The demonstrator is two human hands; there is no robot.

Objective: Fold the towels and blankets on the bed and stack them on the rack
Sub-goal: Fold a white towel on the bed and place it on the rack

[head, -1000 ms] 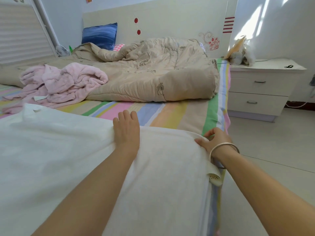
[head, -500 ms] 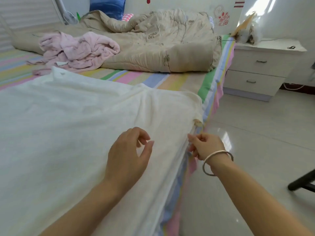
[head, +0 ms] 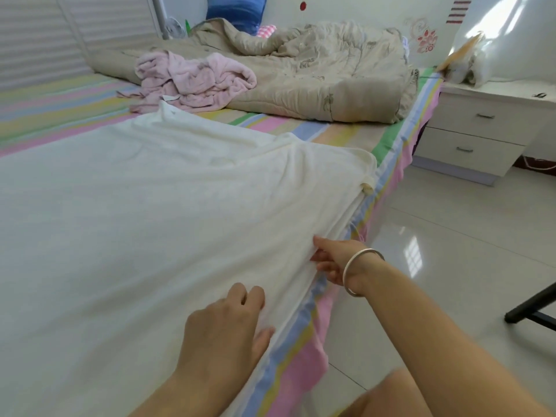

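Three pieces are lying unfolded on the bed (head: 60, 115): the white blanket (head: 135, 221) spread flat, the pink towel (head: 195, 79) and quilt (head: 316, 76) crumpled beyond. The right hand (head: 334, 261) is pinching the blanket's edge; the left hand (head: 225, 329) is resting on it, fingers relaxed. No rack is showing.

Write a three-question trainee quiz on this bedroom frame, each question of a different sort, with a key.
1. True or false: the pink blanket lies neatly folded on the nightstand.
2. Which wrist wears the silver bangle? A. left B. right C. neither
3. Fill in: the left hand rests flat on the ____ blanket spread over the near part of the bed.

Key
1. False: it lies crumpled on the bed.
2. B: the bangle is on the wrist of the right hand, at the bed's side edge.
3. White: it is the white blanket.
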